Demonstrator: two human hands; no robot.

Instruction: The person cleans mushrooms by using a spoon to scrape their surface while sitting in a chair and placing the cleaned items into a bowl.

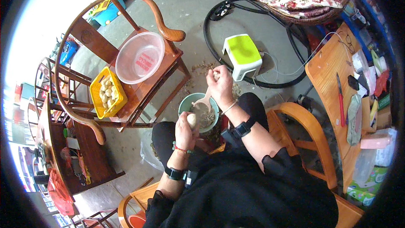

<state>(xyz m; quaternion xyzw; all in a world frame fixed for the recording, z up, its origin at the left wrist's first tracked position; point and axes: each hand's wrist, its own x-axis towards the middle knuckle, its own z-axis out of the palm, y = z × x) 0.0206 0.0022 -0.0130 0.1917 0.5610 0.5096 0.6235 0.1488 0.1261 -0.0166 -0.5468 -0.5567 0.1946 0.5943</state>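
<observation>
My left hand [185, 129] holds a pale, rounded, peeled-looking vegetable [191, 120] over the near left rim of a green bucket [182, 104]. Closed around the handle of a light-coloured, spoon-shaped tool [205, 100] is my right hand [220, 84], just above the far right side of the bucket. The tool's broad end hangs over the bucket, where shreds or peelings [207, 121] lie. On a wooden armchair to the left, a yellow plastic basket [120, 101] holds several similar pale pieces [108, 91]. Beside it sits a translucent plastic basin [126, 60] bearing red writing.
A white stool with a green top [243, 49] stands beyond my right hand, near a black ring-shaped frame [207, 34]. The wooden armchair [158, 69] is at left. On the wooden table [326, 63] at right lies a red-handled knife [341, 101]. Scraps litter the floor around the bucket.
</observation>
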